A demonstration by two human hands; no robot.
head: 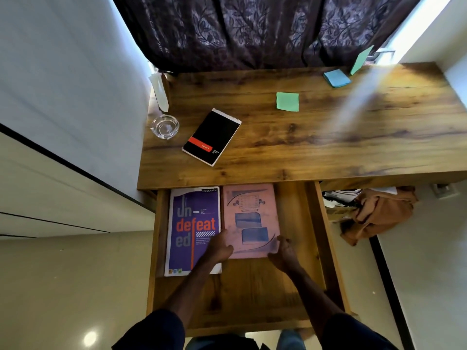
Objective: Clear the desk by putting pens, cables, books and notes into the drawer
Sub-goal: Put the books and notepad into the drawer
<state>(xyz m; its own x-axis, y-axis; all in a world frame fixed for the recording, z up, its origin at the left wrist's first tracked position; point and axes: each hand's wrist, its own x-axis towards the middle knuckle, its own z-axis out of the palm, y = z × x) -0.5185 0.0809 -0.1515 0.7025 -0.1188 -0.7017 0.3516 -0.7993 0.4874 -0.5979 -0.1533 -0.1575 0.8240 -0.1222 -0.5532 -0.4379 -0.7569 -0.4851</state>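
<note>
The wooden drawer (316,238) stands pulled out below the desk (328,147). Inside it lie a purple notebook (188,223) on the left and a pink notebook (250,215) beside it. My left hand (219,246) grips the pink notebook's lower left corner. My right hand (284,251) holds its lower right corner. On the desk lie a black notepad (212,136), a green sticky note (287,101), a blue sticky pad (336,78) and another green note (361,59) leaning at the back.
A glass ashtray (165,126) sits at the desk's left edge, with a white wrapper (159,92) behind it. A dark curtain (252,29) hangs at the back. An orange cloth (376,213) lies under the desk, right of the drawer. White walls flank both sides.
</note>
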